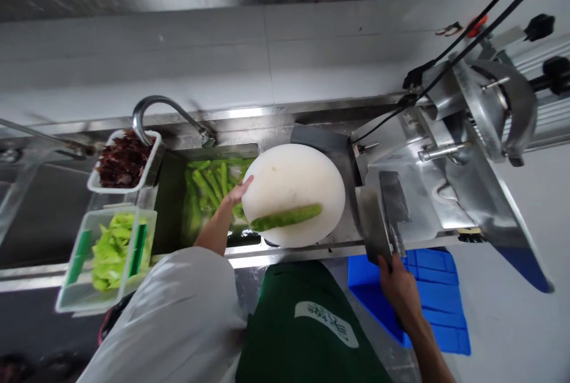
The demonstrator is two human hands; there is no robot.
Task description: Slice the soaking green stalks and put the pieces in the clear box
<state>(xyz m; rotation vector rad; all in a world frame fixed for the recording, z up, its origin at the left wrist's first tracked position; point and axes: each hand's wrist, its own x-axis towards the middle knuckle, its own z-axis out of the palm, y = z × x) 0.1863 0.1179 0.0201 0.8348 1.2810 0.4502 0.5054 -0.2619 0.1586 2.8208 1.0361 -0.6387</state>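
A round white cutting board [296, 184] lies by the sink's right side, with a long green vegetable [287, 217] across its lower part. My left hand [238, 192] grips the board's left edge. Right of the board, my right hand [395, 279] is closed round the handle of a cleaver [373, 222], whose wide blade points up and away from me. The cleaver is apart from the vegetable. More long green vegetables [209, 184] lie in the sink behind my left hand.
A faucet [164, 101] arches beside a white basket [94, 184] of dark red leaves. A clear bin [73, 294] holds light green leaves. At right stand a metal slicing machine [485, 181] and, lower, a blue crate [439, 306]. Black cables [472, 27] hang above.
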